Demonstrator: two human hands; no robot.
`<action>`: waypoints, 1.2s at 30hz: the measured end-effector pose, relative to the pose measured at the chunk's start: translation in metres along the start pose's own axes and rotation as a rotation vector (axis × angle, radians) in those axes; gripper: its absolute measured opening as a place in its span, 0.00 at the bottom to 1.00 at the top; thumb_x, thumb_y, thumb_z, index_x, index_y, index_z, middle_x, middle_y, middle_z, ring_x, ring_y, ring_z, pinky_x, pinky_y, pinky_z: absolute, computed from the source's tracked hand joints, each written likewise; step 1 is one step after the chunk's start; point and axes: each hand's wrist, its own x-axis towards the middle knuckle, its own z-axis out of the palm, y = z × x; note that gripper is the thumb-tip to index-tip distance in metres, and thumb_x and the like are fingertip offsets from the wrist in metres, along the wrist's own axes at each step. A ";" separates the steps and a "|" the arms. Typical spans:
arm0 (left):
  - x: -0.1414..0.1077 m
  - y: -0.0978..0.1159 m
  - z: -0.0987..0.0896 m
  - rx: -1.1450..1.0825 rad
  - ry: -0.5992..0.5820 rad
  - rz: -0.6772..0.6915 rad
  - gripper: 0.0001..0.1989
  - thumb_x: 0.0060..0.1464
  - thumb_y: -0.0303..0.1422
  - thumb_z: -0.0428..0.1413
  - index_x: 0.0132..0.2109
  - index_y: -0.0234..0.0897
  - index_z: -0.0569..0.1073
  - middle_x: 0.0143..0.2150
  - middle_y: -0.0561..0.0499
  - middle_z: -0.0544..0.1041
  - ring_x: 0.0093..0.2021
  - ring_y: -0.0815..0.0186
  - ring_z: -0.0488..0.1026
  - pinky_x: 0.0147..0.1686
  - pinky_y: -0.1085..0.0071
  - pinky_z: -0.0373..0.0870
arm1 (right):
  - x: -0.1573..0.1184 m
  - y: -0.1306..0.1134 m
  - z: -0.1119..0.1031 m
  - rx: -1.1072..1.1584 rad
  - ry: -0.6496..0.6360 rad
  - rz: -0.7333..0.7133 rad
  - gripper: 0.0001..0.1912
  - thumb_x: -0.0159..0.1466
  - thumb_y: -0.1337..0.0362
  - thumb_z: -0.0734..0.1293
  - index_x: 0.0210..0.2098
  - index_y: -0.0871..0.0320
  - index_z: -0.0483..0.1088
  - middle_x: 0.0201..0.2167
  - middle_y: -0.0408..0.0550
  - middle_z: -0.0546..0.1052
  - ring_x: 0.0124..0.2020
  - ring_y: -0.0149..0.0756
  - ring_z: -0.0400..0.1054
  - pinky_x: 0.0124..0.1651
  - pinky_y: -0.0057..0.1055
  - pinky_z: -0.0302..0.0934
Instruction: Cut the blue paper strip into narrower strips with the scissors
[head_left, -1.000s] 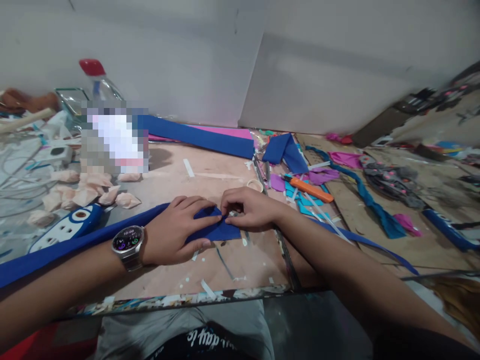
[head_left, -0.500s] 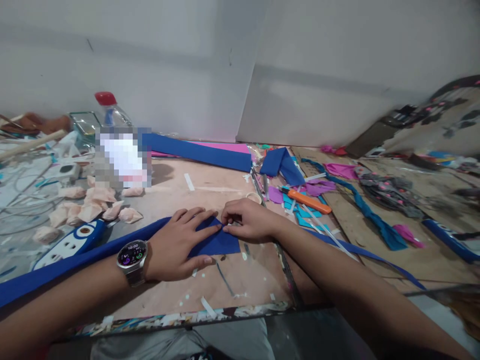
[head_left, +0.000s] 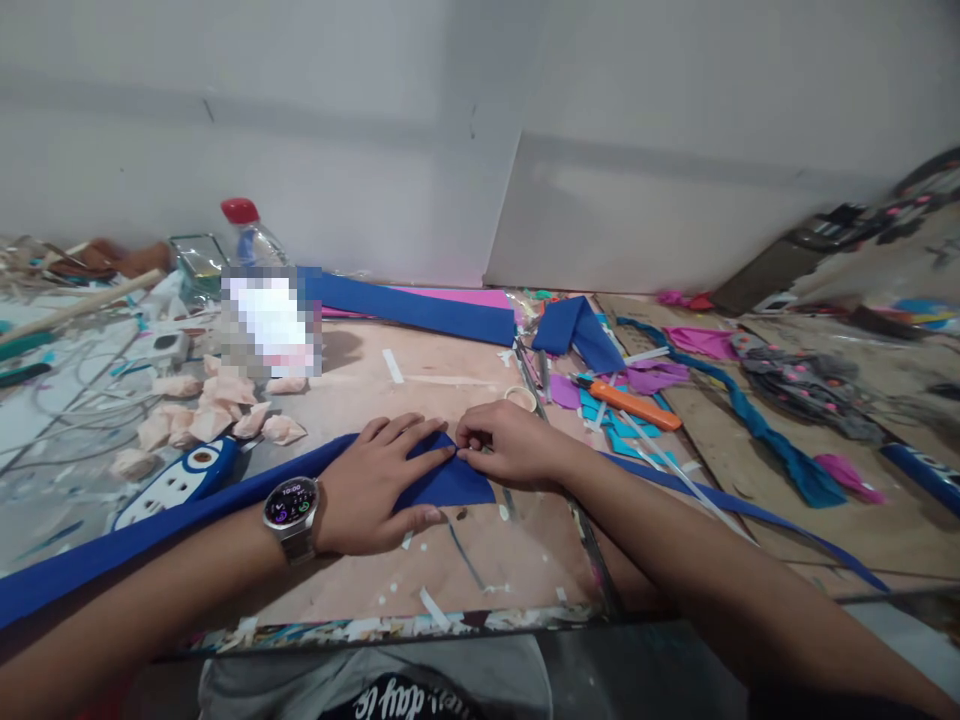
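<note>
A long blue fabric strip [head_left: 457, 487] runs across the board from the lower left and passes under both hands. My left hand [head_left: 375, 490] lies flat on it with fingers spread, holding it down; a smartwatch [head_left: 290, 503] is on that wrist. Close by, my right hand [head_left: 514, 445] is closed, thumb and index finger pinched at the strip's upper edge near the left fingertips. The fold between those fingertips is mostly hidden. Beyond my right forearm, a thin blue length [head_left: 750, 510] trails to the right.
Left are crumpled peach pieces [head_left: 217, 415] and a power strip [head_left: 169, 485]. A red-capped bottle [head_left: 255, 240] stands at the back beside a blurred-out object. Right are an orange box cutter [head_left: 634, 403], a tape roll [head_left: 520, 399] and fabric scraps. Another blue strip [head_left: 420, 312] lies behind.
The view has shifted slightly, so everything appears a little further right. Both hands keep nearly the same pose on the blue strip.
</note>
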 end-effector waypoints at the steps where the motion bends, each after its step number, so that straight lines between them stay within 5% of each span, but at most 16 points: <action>1: 0.000 0.000 0.000 0.001 0.007 -0.002 0.37 0.64 0.59 0.48 0.73 0.46 0.62 0.76 0.40 0.58 0.73 0.41 0.55 0.67 0.38 0.57 | 0.000 -0.001 0.000 0.005 0.002 0.007 0.07 0.58 0.74 0.68 0.35 0.60 0.77 0.28 0.44 0.78 0.29 0.31 0.69 0.34 0.26 0.59; 13: -0.002 0.002 -0.001 0.071 0.070 0.023 0.35 0.66 0.58 0.46 0.71 0.44 0.65 0.74 0.40 0.61 0.71 0.41 0.59 0.64 0.38 0.59 | -0.002 0.000 0.012 -0.056 0.102 -0.006 0.03 0.62 0.71 0.68 0.35 0.59 0.75 0.28 0.43 0.74 0.28 0.31 0.67 0.34 0.27 0.57; 20: 0.000 0.006 -0.006 0.084 0.098 0.125 0.30 0.68 0.52 0.48 0.66 0.37 0.69 0.65 0.40 0.71 0.65 0.46 0.65 0.63 0.44 0.60 | -0.003 0.005 0.018 -0.040 0.153 0.001 0.02 0.62 0.71 0.69 0.34 0.58 0.72 0.28 0.43 0.73 0.29 0.32 0.67 0.35 0.28 0.58; 36: 0.000 0.003 -0.002 0.049 0.072 0.109 0.33 0.68 0.51 0.49 0.67 0.30 0.68 0.67 0.37 0.71 0.69 0.44 0.63 0.65 0.46 0.63 | -0.005 0.004 0.024 -0.061 0.202 0.004 0.02 0.66 0.67 0.67 0.37 0.58 0.72 0.31 0.47 0.75 0.32 0.36 0.69 0.38 0.31 0.60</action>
